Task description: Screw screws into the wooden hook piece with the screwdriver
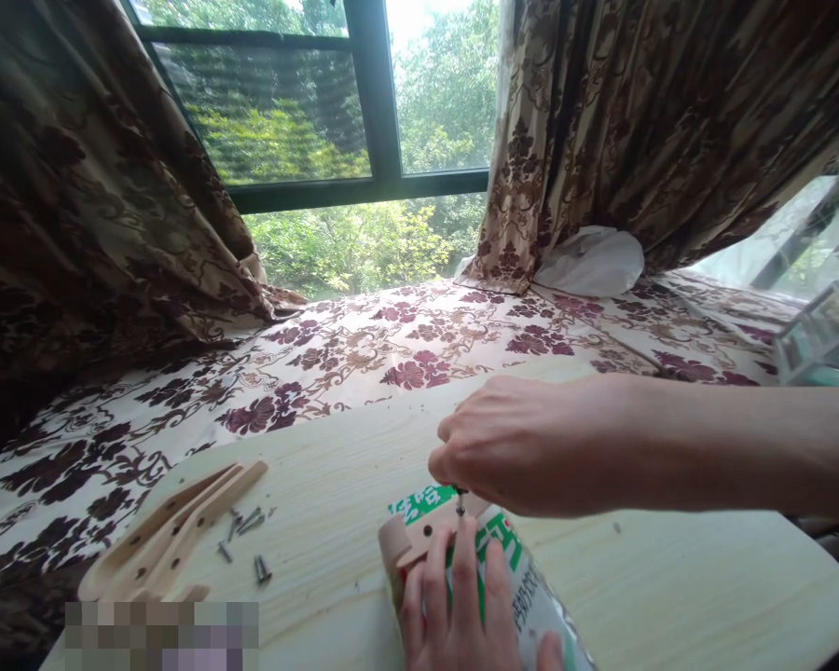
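My right hand [493, 443] is closed in a fist around what looks like a screwdriver [460, 490]; the handle is hidden and only a dark end shows. Directly under it, a metal screw [460, 509] stands in a flat wooden piece [417, 541] that has a dark hole. My left hand [454, 601] rests with fingers stretched and apart over this wooden piece, one fingertip close to the screw. Beneath lies a green-and-white printed package [531, 587]. A rounded wooden end [392, 540] shows at the package's left side.
Several loose screws [252, 520] lie left of the package on the pale wooden table [322, 466]. Beside them are curved wooden parts with holes [174, 531]. Behind are a flowered cloth [419, 345], curtains, a white bag [591, 261] and a clear box [821, 335].
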`<state>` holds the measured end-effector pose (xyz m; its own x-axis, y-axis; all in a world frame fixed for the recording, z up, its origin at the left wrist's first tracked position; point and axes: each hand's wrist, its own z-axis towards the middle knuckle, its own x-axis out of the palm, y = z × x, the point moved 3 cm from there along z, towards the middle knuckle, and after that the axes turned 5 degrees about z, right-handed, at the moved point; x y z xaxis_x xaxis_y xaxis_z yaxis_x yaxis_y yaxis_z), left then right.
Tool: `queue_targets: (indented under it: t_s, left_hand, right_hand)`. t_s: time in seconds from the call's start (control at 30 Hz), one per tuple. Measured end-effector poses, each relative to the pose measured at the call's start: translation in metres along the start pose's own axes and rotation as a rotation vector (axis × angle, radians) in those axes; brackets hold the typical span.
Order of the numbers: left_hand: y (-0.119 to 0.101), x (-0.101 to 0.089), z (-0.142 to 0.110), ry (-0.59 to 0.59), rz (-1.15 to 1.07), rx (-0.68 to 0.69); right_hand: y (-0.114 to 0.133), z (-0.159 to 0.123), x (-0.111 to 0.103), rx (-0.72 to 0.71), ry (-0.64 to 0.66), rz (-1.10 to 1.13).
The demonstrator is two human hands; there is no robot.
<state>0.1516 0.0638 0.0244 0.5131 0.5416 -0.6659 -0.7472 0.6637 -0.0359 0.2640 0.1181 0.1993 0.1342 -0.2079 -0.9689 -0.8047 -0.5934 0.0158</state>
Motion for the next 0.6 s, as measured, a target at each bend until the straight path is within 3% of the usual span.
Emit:
queue_targets:
  t_s: [0.13,0.4,0.6]
  left_hand:
    - [0.0006,0.0003,-0.0005,0.008,0.059,0.084]
    - [0.0026,0.0025,-0.0041,0.017,0.059,0.091]
    - [0.003,0.0029,-0.0052,0.022,0.06,0.07]
  right_hand:
    - [-0.0023,0.0031,0.0055,0.037,0.055,0.041]
    - [-0.0051,-0.0011,0.0059,0.112,0.045,0.037]
    - [-0.0026,-0.0045,-0.0009,0.042,0.084,0.022]
